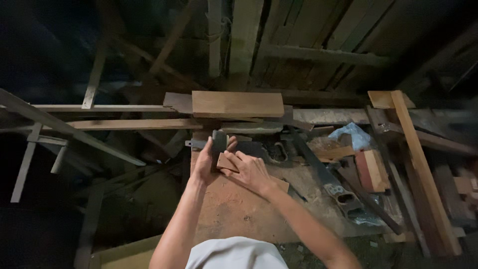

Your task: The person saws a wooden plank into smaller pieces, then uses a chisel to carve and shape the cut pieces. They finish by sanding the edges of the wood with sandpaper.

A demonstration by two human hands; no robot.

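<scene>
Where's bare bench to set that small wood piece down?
The sawdust-covered bench top is bare below both hands, left hand and right hand, left of the handsaw. Crowded: right side, with saws, the wood block and plastic bag.

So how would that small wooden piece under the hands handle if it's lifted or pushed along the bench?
The small wooden piece looks flat and solid, so probably stiff and light. Lying flat, it should slide rather than roll or tip. Sawdust on the workbench may let it skid, which could be why the right hand presses it while the left hand steadies.
</scene>
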